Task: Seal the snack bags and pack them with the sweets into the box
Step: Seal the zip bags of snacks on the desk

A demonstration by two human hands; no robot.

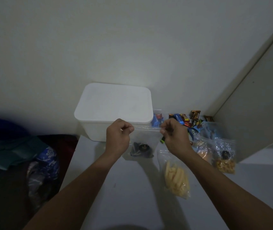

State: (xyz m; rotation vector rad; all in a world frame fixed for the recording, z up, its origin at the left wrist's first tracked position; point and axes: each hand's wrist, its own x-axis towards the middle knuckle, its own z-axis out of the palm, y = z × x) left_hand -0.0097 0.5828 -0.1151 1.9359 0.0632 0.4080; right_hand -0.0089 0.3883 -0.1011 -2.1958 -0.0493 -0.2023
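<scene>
A clear snack bag [143, 143] with dark snacks at its bottom is held up just in front of the white box [114, 112], which sits at the back edge of the worktop [132, 188] with its lid on. The bag's top strip is pinched at one end by the left hand [118, 135] and at the other by the right hand [174, 135]. To seal it well, the strip should be kept straight and pressed shut all along; the sweets [187, 121] and other bags [176, 176] are waiting at the right.
</scene>
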